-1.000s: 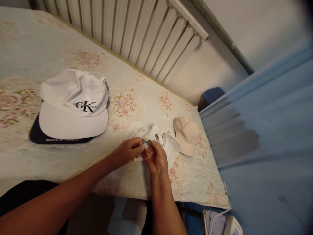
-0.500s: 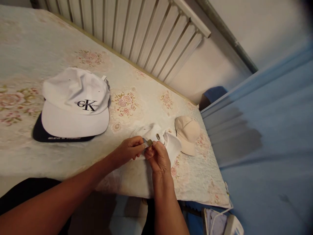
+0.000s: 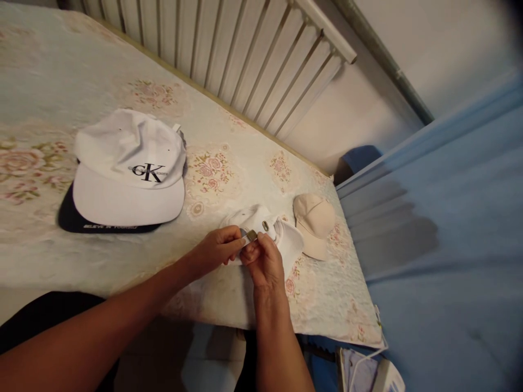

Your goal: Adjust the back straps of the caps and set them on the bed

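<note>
A floral cloth covers the desk (image 3: 49, 81) under a white radiator. At left a white cap (image 3: 129, 169) marked "CK" lies on a dark brim whose print is too blurred to read. The left hand (image 3: 214, 251) and right hand (image 3: 265, 264) both pinch the metal buckle (image 3: 250, 235) of a small white cap (image 3: 261, 223); best grip close, strap flat. A beige cap (image 3: 314, 220) lies just right.

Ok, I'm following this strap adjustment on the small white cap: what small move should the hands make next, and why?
Probably draw the strap end a little further through the metal buckle. Both the left hand and right hand pinch it at the back of the small white cap, which lies on the floral cloth.
</note>
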Available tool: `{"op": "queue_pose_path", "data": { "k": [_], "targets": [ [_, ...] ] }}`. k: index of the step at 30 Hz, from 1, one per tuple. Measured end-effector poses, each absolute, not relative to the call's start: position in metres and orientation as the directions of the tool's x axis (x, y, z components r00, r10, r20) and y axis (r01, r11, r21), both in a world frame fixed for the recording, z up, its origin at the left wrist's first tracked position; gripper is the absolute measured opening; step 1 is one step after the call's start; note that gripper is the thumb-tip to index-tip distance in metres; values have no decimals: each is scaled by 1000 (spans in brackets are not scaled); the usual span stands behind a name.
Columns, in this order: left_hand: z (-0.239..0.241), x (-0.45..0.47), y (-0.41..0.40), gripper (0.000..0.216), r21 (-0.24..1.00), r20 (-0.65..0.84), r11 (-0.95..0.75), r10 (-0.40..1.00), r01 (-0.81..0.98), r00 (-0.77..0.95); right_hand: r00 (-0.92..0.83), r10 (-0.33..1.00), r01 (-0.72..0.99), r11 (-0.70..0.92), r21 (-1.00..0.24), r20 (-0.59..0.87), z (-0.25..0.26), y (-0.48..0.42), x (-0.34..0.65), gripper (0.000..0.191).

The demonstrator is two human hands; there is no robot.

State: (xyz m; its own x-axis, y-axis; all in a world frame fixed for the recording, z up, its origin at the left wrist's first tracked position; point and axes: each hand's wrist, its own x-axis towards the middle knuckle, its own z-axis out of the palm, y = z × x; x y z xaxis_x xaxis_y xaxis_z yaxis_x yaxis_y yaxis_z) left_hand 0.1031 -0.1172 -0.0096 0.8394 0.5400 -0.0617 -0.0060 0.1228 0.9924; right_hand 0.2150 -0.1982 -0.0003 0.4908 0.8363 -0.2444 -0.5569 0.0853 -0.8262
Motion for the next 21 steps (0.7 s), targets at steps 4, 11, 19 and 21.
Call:
{"op": "queue_pose_path", "data": {
  "k": [4,11,19,21],
  "targets": [
    [-9,103,-117,27,993,-49,114,530,-14,847,535,786,-607,103,-788,-309,-4,-196,214,35],
    [-8,101,-118,27,994,-30,102,525,-28,851,533,798,-649,172,-741,-281,-1,-195,214,31],
    [-10,101,-119,27,988,-33,148,521,-51,853,470,826,-723,158,-673,-311,5,-195,215,33],
    [-9,100,-118,27,986,-37,159,521,-54,853,465,830,-725,156,-671,-310,6,-196,215,33]
  ]
}}
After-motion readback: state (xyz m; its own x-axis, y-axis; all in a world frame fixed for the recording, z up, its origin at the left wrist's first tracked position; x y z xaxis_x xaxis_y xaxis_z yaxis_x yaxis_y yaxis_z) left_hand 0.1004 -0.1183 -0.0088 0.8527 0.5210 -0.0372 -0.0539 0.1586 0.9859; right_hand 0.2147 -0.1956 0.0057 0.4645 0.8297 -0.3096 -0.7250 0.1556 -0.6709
